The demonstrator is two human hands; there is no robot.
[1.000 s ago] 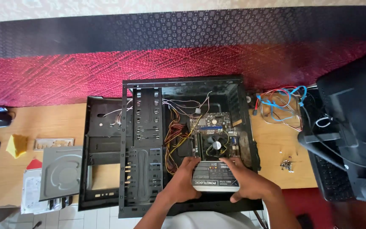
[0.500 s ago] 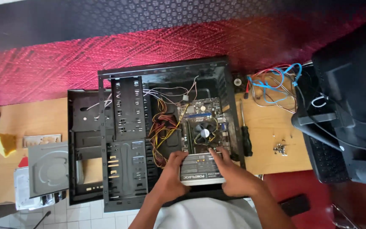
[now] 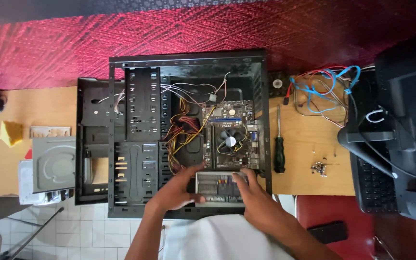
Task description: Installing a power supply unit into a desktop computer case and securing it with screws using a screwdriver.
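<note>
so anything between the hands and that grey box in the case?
Nothing visible. Left hand and right hand both grip the grey power supply directly, at the near edge of the open case.

Gripped a grey power supply unit [image 3: 218,188] with left hand [image 3: 179,188] and right hand [image 3: 255,197] inside the open black computer case [image 3: 188,61], near the desk's [image 3: 309,179] front edge, just below the motherboard [image 3: 232,137].
</note>
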